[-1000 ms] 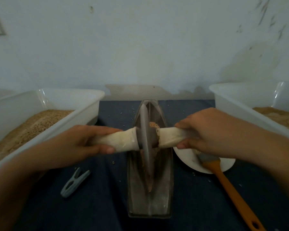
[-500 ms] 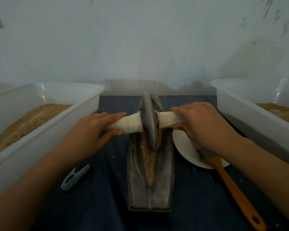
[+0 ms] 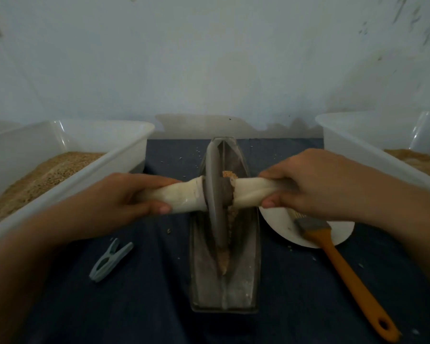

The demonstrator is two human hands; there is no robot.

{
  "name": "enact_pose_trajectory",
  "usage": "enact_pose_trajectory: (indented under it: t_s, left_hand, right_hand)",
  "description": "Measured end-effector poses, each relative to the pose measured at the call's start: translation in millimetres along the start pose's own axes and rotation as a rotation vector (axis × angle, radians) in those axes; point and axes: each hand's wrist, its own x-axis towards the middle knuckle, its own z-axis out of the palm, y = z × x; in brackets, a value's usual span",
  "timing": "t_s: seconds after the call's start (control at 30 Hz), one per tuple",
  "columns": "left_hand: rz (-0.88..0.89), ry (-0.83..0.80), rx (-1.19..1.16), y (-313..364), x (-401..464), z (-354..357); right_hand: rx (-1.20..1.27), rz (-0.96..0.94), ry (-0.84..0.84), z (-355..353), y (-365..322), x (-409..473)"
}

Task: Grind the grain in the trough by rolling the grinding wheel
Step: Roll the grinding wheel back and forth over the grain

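**Q:** Between the two bins, what are you holding?

**Me:** On the dark tabletop (image 3: pixel 296 281) the trough (image 3: pixel 225 276) is lying lengthwise, pointing away from me. I am standing the grinding wheel (image 3: pixel 215 194) on edge in its groove, about midway along. My left hand (image 3: pixel 124 194) is wrapping round the cloth-bound left handle (image 3: pixel 181 197), thumb underneath, fingers over the top. My right hand (image 3: pixel 308 184) is clamping the right handle (image 3: pixel 251 192) the same way.

**Q:** Where is the grain sitting?

**Me:** The grain (image 3: pixel 230 214) is lying in the groove, showing just right of the disc, with a thin tail running toward the near end. A little is clinging at the hub behind the right handle.

**Q:** And round about?

**Me:** A white plate (image 3: pixel 333 234) is lying just right of the trough, partly under my right wrist. A brush (image 3: pixel 338 264) with an orange handle is resting its bristle end on that plate, the handle angling toward me. A pale clothespin (image 3: pixel 109 260) is lying left of the trough. The left bin (image 3: pixel 124 150) and right bin (image 3: pixel 345 145), both white, are each holding tan grain. Stray specks are dotting the cloth.
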Motion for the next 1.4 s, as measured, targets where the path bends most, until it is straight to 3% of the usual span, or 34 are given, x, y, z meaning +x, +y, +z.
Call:
enact_pose_trajectory:
  t_s: [0.13, 0.2, 0.3, 0.43, 0.57, 0.63, 0.77, 0.93, 1.03, 1.13, 1.27, 1.33, 1.4]
  left_hand:
    - [0.048, 0.321, 0.279, 3.0, 16.8, 27.4]
    - [0.070, 0.360, 0.356, 2.8, 20.7, 30.7]
    - [0.062, 0.297, 0.248, 1.6, 16.8, 21.9]
    - [-0.013, -0.010, -0.066, -1.2, 0.0, 0.2]
    - [0.014, -0.240, -0.138, -1.4, -8.2, -14.1]
    - [0.008, -0.216, -0.115, -1.1, -7.7, -12.3]
    - [-0.038, 0.045, -0.005, 0.0, 4.7, 7.2]
    - [0.031, 0.300, 0.330, 2.0, 17.3, 27.0]
    - [0.039, 0.250, 0.232, 3.6, 14.9, 20.1]
    - [-0.007, 0.022, -0.021, 1.0, 2.7, 1.9]
    - [0.009, -0.236, -0.107, 1.9, -11.5, -16.9]
    - [0.008, -0.212, -0.095, 3.1, -10.7, -16.8]
    - [-0.017, -0.075, -0.039, 4.4, -5.7, -6.6]
  right_hand:
    - [-0.189, 0.026, 0.225, 27.1, 10.4, 18.1]
    - [-0.196, 0.047, 0.239, 32.9, 14.1, 20.4]
    - [-0.226, 0.003, 0.203, 27.6, 12.3, 15.8]
    - [-0.114, -0.046, 0.046, 1.4, -2.0, 1.0]
    - [-0.028, -0.076, -0.055, -17.2, -8.2, -15.4]
    - [-0.036, -0.056, -0.027, -13.4, -8.7, -13.0]
    - [-0.146, -0.004, 0.121, 9.8, -2.2, 8.1]
    - [-0.167, 0.058, 0.214, 30.0, 10.5, 21.1]
    - [-0.184, 0.021, 0.165, 22.5, 8.6, 15.9]
    - [-0.087, -0.022, -0.009, 0.9, 2.4, 3.5]
    - [0.032, -0.075, -0.166, -22.3, -4.5, -15.0]
    - [0.037, -0.063, -0.168, -20.4, -3.7, -13.6]
    - [0.040, -0.009, -0.110, -8.9, 0.0, -3.6]
